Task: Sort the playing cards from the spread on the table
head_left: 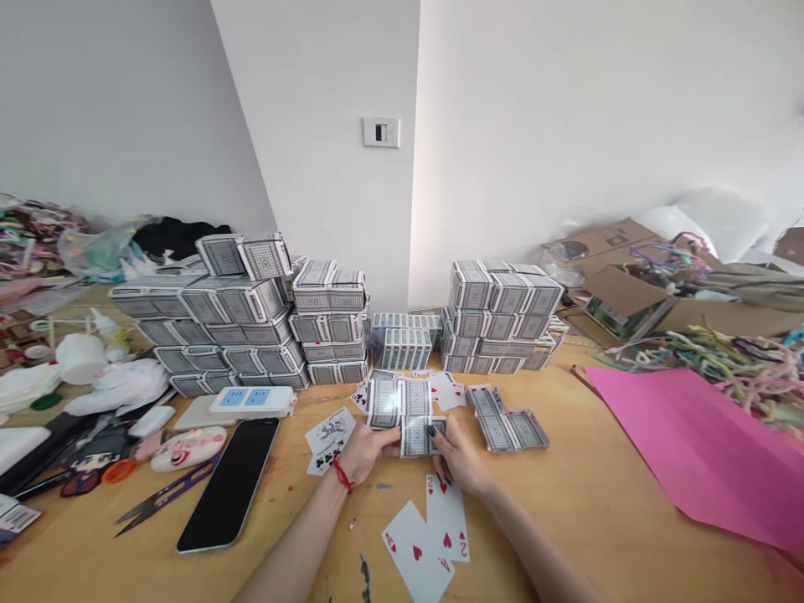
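Between both hands is a piece of joined playing cards (415, 417), grey patterned backs facing up. My left hand (370, 448), with a red string at its wrist, grips its left side. My right hand (457, 456) pinches its right end, thumb on top. Just in front of the hands lie an ace of hearts (411, 548) and a two of hearts (449, 519), face up. A joker card (332, 431) lies left of my left hand. To the right of my right hand sits another folded-card piece (507, 421). What the fingers do beneath the cards is hidden.
Card-built blocks are stacked at left (239, 335) and right (499, 314), with small boxes (405, 343) between them. At left lie a phone (229, 486), scissors (167, 494) and a power strip (251, 400). Pink paper (684, 452), yarn (734, 356) and a cardboard box (628, 293) are at right.
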Tool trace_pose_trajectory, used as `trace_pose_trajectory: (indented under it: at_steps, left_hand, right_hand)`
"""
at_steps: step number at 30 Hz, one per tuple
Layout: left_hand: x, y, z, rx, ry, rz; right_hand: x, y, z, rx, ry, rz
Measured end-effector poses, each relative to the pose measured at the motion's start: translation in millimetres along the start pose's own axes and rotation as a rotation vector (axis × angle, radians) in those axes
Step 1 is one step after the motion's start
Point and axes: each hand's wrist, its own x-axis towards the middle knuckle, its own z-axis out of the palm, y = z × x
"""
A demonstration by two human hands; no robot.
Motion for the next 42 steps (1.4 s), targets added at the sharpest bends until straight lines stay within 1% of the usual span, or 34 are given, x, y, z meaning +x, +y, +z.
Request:
trace_pose_trajectory:
  at_steps: [4, 7, 9, 13, 19, 22, 26, 30, 34, 42]
  left_hand:
    - [1, 0, 2.4, -0.017, 0.05, 0.037]
    - [3, 0, 1.0, -0.037, 0.033, 0.054]
    - [4, 0, -0.9, -0.039, 0.022, 0.055]
    - [4, 2, -5.0, -0.023, 0.056, 0.054]
    - [2, 10, -14.8, 0.01, 0.106, 0.05]
    - [3, 10, -17.7, 0.009, 0.087, 0.048]
    - [5, 5, -18.9, -0.02, 0.075, 0.062]
    - [6, 2, -19.3, -0.032, 0.074, 0.069]
    - [5, 4, -17.4, -0.033, 0.085, 0.049]
    - [5, 5, -14.8, -0.009, 0.122, 0.03]
  right_hand:
    - [2, -3, 2, 0.086, 0.058, -0.026]
    - [3, -6, 0, 0.151, 0.065, -0.041]
    - [3, -7, -1, 0.163, 0.065, -0.047]
    - [3, -3, -4, 0.179, 0.085, -0.041]
    - [3, -1, -11, 0.245, 0.171, -0.044]
    - [3, -1, -14, 0.274, 0.165, -0.031]
    - [3, 0, -14, 0.297, 0.13, -0.018]
    - [2, -2, -12, 0.257, 0.092, -0.011]
    - [1, -5, -11, 0.204, 0.069, -0.01]
    - [0, -9, -9, 0.12, 0.052, 0.005]
